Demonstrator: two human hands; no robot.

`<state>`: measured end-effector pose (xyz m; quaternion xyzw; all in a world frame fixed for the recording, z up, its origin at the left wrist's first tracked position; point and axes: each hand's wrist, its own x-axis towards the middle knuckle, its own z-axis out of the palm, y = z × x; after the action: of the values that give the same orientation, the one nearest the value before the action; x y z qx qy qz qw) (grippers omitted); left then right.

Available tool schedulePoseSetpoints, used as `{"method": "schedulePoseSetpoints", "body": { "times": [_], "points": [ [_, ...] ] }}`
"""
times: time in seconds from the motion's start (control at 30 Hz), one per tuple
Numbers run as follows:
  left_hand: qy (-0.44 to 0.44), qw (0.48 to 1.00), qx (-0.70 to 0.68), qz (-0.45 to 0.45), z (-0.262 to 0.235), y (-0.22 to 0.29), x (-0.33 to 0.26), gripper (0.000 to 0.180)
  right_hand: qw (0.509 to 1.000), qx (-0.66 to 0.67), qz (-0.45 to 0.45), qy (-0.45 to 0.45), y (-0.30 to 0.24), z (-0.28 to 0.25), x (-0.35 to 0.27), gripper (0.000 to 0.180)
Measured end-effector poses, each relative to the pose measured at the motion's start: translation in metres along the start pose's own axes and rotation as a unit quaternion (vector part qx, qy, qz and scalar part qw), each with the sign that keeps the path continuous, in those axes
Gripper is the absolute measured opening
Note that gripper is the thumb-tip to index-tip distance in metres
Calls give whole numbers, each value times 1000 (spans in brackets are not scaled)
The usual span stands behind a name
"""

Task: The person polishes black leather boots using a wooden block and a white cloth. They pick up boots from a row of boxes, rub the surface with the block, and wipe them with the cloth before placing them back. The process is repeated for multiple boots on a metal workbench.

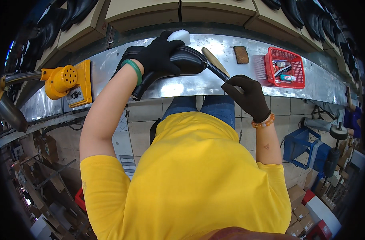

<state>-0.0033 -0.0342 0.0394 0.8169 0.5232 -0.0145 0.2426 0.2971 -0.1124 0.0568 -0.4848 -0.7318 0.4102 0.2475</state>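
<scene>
My left hand [160, 52], in a black knit glove, is wrapped over a glossy black leather boot [192, 60] lying on its side on the metal bench. A white block of foam or wadding [179, 37] sits against that hand's fingers; whether they grip it is unclear. My right hand [246, 94], gloved in dark brown, closes around a slim black-handled tool [217, 72]. The tool's shiny metal end meets the boot's toe, and its tip is too small to make out. Just beyond it lies a tan, elongated oval piece [214, 60].
A brown rectangular block [241, 55] and a red plastic basket [301, 72] of small tubes and tools are on the metal bench [252, 40], to the right. At the left stands a yellow machine [66, 83] with a metal arm. Cardboard boxes [218, 14] line the far side.
</scene>
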Motion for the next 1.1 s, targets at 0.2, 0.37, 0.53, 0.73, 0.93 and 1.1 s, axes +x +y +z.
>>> {"method": "schedulePoseSetpoints", "body": {
  "times": [0.2,0.37,0.53,0.73,0.93,1.1],
  "points": [
    [16,1000,-2,13,5,-5,1,88,1000,-10,24,-4,-2,-2,-1,24],
    [14,1000,-2,14,5,-6,1,88,999,7,-47,-15,7,-4,-3,16],
    [-3,1000,-3,18,2,-7,5,90,990,-34,-109,85,10,29,16,33],
    [-11,1000,-9,16,4,-11,7,93,983,-136,-68,99,11,62,49,52],
    [-9,1000,-6,18,4,-11,7,94,980,-161,-70,99,24,64,47,52],
    [18,1000,-6,23,9,-10,3,92,986,-125,-32,108,31,50,38,47]
  ]
}}
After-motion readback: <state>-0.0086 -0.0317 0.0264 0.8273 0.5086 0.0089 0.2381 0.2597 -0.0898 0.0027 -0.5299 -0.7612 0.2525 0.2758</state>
